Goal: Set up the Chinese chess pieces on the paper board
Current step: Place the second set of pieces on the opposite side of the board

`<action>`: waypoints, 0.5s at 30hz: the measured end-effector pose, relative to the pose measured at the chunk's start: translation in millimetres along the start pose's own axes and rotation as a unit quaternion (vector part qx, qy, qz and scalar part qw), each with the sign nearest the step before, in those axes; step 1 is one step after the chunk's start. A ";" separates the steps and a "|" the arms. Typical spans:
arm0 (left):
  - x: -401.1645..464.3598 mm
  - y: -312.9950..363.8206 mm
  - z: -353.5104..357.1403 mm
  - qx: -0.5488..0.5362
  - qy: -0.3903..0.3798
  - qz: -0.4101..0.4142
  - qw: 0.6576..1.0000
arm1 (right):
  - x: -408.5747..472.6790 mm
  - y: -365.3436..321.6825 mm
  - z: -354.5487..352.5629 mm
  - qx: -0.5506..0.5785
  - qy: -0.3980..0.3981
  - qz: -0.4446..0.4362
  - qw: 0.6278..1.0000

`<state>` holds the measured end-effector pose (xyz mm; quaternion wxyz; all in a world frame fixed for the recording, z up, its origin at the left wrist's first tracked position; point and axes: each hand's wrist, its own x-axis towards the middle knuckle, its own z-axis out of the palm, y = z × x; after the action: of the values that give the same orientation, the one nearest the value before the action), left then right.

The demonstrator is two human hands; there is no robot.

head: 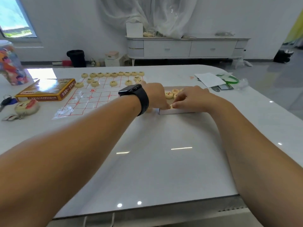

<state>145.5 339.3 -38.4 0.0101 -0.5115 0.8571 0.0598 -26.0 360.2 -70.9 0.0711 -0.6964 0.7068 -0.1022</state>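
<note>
white table (pixel 164 145); cream round pieces (pixel 113 74) line the paper board (pixel 85 102).

Both hands (pixel 155 94) (pixel 191 97) in the white tray (pixel 177 111) of pieces (pixel 168 95), beside the half-set paper board (pixel 85 102).

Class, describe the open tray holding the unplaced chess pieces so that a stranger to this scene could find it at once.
Start at the white table and find the red-lined paper board. Just right of it lies a shallow white tray, with both hands reaching in. Unlike the closed yellow box left of the board, it is open and holds red-marked pieces.
</note>
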 end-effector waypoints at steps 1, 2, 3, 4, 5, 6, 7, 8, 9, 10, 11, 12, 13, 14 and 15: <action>-1.6 0.6 -0.5 0.009 -0.007 0.006 1.000 | -1.6 0.0 0.9 0.012 -0.004 0.001 1.000; -2.3 0.7 -0.4 0.016 -0.012 0.010 1.000 | -3.0 0.0 1.7 0.026 -0.010 0.001 1.000; -4.0 1.6 -0.9 0.018 -0.012 0.012 1.000 | -5.3 -0.7 1.9 0.040 -0.019 -0.001 0.999; -3.8 2.2 -0.6 0.014 -0.010 0.009 1.000 | -7.2 -1.4 2.5 0.056 -0.025 -0.002 0.998; -4.9 2.8 -0.5 0.007 -0.004 0.009 1.000 | -9.3 -1.4 2.9 0.073 -0.025 -0.004 0.997; -6.0 3.7 -0.7 0.002 0.002 0.008 1.000 | -11.3 -1.3 3.0 0.090 -0.022 -0.006 0.996; -6.9 3.8 -0.1 -0.007 0.010 0.009 1.000 | -13.0 -1.3 3.4 0.107 -0.018 -0.009 0.994; -7.2 2.6 0.7 -0.021 0.021 0.009 1.000 | -14.3 -1.2 3.6 0.123 -0.012 -0.013 0.992; -7.0 0.0 2.2 -0.046 0.035 0.010 0.998 | -15.2 -1.3 4.0 0.139 -0.004 -0.015 0.990; -6.9 -4.0 4.0 -0.082 0.049 0.010 0.995 | -16.2 -1.4 3.2 0.155 0.005 -0.016 0.988; -7.9 -7.4 6.5 -0.125 0.066 0.012 0.990 | -16.8 -1.1 2.9 0.170 0.015 -0.016 0.985; -8.3 -11.4 9.6 -0.165 0.082 0.015 0.983 | -17.1 -0.8 2.4 0.191 0.026 -0.017 0.981; -8.9 -15.7 12.8 -0.199 0.099 0.020 0.975 | -18.3 -1.4 1.7 0.216 0.036 -0.022 0.975; -9.4 -20.4 15.9 -0.228 0.115 0.024 0.967 | -19.1 -2.7 1.7 0.239 0.044 -0.029 0.970; -11.8 -25.2 17.9 -0.252 0.129 0.026 0.959 | -19.7 -4.7 2.0 0.255 0.051 -0.039 0.965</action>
<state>172.5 339.8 -57.5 -0.2317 -0.4780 0.8215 0.2074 -20.6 379.7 -72.5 0.2063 -0.6763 0.6324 -0.3166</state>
